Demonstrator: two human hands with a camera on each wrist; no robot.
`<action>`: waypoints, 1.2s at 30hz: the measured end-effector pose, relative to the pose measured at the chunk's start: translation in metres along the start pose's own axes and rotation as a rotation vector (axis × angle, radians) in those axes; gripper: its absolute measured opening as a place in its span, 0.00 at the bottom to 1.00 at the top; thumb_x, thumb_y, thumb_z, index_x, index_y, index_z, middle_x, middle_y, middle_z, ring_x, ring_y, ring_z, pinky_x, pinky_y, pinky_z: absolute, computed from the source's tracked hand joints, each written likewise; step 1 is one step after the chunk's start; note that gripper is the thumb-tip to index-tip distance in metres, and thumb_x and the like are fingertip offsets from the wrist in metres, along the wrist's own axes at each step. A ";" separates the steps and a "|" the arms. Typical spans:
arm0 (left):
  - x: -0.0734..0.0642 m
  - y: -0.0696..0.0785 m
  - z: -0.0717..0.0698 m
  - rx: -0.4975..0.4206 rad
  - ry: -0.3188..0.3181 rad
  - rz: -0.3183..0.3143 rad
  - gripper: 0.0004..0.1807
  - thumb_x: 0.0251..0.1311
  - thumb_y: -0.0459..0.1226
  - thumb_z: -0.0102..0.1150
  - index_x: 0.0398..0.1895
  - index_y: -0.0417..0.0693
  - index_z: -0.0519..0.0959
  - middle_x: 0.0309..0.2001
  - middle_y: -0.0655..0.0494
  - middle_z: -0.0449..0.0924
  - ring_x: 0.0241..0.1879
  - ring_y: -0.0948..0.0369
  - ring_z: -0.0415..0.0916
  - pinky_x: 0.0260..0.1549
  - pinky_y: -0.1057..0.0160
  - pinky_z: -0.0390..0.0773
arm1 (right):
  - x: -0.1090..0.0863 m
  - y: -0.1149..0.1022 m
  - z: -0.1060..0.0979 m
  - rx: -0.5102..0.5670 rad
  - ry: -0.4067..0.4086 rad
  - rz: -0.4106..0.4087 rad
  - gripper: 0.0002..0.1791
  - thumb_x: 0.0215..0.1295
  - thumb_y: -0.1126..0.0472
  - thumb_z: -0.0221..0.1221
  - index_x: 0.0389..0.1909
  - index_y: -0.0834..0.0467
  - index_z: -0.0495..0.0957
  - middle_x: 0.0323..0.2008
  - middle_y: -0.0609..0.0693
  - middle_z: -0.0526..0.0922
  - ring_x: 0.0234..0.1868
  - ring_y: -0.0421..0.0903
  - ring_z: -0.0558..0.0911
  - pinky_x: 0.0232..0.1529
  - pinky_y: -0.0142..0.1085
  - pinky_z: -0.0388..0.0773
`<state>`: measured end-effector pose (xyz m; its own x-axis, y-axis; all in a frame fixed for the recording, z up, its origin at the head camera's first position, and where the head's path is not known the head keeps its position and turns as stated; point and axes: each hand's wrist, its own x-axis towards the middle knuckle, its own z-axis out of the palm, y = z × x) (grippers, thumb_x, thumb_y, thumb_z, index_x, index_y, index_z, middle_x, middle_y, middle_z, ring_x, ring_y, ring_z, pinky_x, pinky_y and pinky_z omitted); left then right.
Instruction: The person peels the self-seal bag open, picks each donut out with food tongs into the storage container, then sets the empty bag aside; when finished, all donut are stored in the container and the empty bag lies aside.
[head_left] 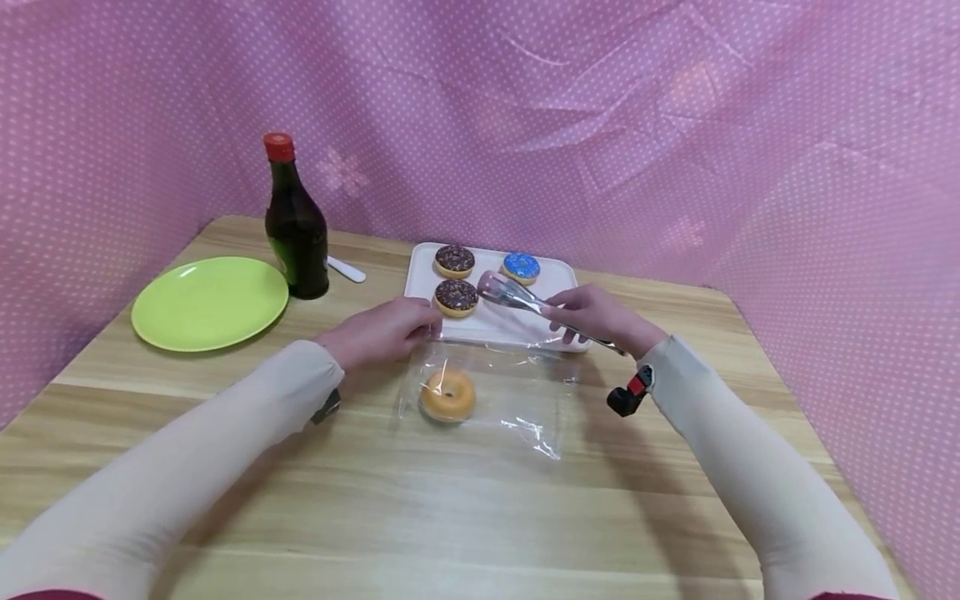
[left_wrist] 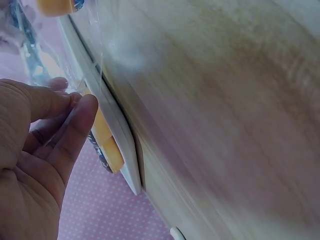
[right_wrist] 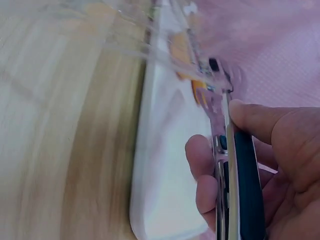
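Note:
My left hand (head_left: pixel 381 332) pinches the upper left edge of a clear plastic bag (head_left: pixel 517 398) between thumb and fingertips. Inside the bag lies a plain ring doughnut (head_left: pixel 448 411). A pair of metal tongs (right_wrist: pixel 223 145) is gripped in my right hand (head_left: pixel 600 315), its tips pointing left over the white tray (head_left: pixel 517 332). On that tray sit two chocolate-iced doughnuts, the rear one (head_left: pixel 446 263) and the front one (head_left: pixel 446 297), plus a blue-iced doughnut (head_left: pixel 522 268). The tong tips overlap the space between the front chocolate one and the blue one, with nothing seen between them.
At the left of the wooden table (head_left: pixel 360 525) lies a lime-green plate (head_left: pixel 206 308). A dark bottle with a red cap (head_left: pixel 298 237) stands beside it, close to a white handle-like piece (head_left: pixel 347 269). Pink dotted cloth (head_left: pixel 480 117) surrounds the table's back and sides.

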<state>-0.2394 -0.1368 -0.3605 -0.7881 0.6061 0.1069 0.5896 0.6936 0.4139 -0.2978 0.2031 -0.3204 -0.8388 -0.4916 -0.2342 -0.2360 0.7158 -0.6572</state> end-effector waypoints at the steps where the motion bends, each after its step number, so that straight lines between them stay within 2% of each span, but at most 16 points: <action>1: 0.000 0.000 0.000 0.000 0.004 0.005 0.10 0.67 0.24 0.55 0.37 0.46 0.82 0.36 0.53 0.80 0.36 0.60 0.75 0.41 0.59 0.81 | -0.003 0.001 -0.002 0.022 0.010 -0.006 0.24 0.79 0.55 0.56 0.67 0.66 0.76 0.49 0.68 0.86 0.33 0.43 0.85 0.39 0.40 0.85; 4: -0.001 -0.002 0.000 -0.002 0.011 0.017 0.10 0.66 0.23 0.55 0.36 0.45 0.82 0.36 0.53 0.81 0.36 0.60 0.75 0.41 0.59 0.80 | -0.013 0.006 -0.011 0.064 0.039 -0.049 0.24 0.79 0.56 0.57 0.67 0.65 0.77 0.47 0.68 0.86 0.34 0.47 0.86 0.41 0.41 0.86; 7: -0.001 -0.003 0.001 0.004 0.020 0.036 0.10 0.66 0.23 0.54 0.36 0.45 0.82 0.36 0.53 0.81 0.36 0.60 0.75 0.41 0.59 0.80 | -0.026 0.010 -0.019 0.066 0.069 -0.091 0.23 0.77 0.57 0.58 0.67 0.63 0.77 0.44 0.62 0.86 0.36 0.48 0.86 0.42 0.40 0.86; 11: -0.001 -0.003 0.001 0.008 0.025 0.044 0.10 0.66 0.23 0.54 0.35 0.46 0.81 0.35 0.53 0.80 0.35 0.60 0.74 0.40 0.60 0.79 | -0.051 0.013 -0.028 0.013 0.100 -0.120 0.22 0.76 0.58 0.60 0.66 0.63 0.78 0.40 0.55 0.88 0.35 0.45 0.87 0.41 0.37 0.86; 18: 0.000 -0.004 0.001 0.007 0.018 0.027 0.10 0.67 0.24 0.54 0.35 0.46 0.82 0.35 0.53 0.80 0.36 0.60 0.75 0.40 0.59 0.80 | -0.095 0.016 -0.041 -0.086 0.109 -0.161 0.19 0.75 0.60 0.62 0.63 0.59 0.82 0.32 0.50 0.86 0.33 0.42 0.86 0.37 0.36 0.84; 25: 0.001 -0.005 0.001 0.003 0.021 0.036 0.09 0.68 0.25 0.54 0.36 0.45 0.82 0.36 0.52 0.80 0.36 0.59 0.75 0.41 0.58 0.80 | -0.131 0.030 -0.054 -0.091 0.099 -0.205 0.17 0.71 0.65 0.64 0.59 0.62 0.84 0.30 0.42 0.85 0.29 0.39 0.86 0.31 0.35 0.83; 30: 0.002 -0.006 0.001 0.006 0.019 0.033 0.10 0.66 0.24 0.54 0.36 0.46 0.82 0.35 0.53 0.80 0.35 0.60 0.75 0.41 0.58 0.81 | -0.148 0.038 -0.057 -0.124 0.069 -0.235 0.15 0.71 0.66 0.64 0.57 0.59 0.85 0.30 0.40 0.85 0.29 0.38 0.84 0.29 0.33 0.80; 32: 0.002 -0.006 0.001 0.007 0.022 0.037 0.10 0.66 0.24 0.54 0.36 0.46 0.82 0.35 0.53 0.80 0.35 0.60 0.75 0.41 0.58 0.81 | -0.152 0.038 -0.055 -0.149 0.048 -0.238 0.15 0.71 0.65 0.64 0.56 0.56 0.86 0.29 0.40 0.85 0.26 0.35 0.80 0.25 0.32 0.75; 36: 0.001 -0.006 0.001 0.006 0.029 0.046 0.10 0.66 0.24 0.54 0.35 0.44 0.81 0.35 0.52 0.81 0.35 0.59 0.75 0.41 0.57 0.81 | -0.156 0.035 -0.049 -0.172 0.014 -0.220 0.15 0.71 0.62 0.65 0.56 0.52 0.86 0.25 0.38 0.83 0.26 0.35 0.79 0.19 0.32 0.66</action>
<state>-0.2438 -0.1398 -0.3637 -0.7650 0.6260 0.1514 0.6261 0.6677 0.4026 -0.1994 0.3291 -0.2716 -0.7644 -0.6386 -0.0883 -0.4923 0.6667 -0.5595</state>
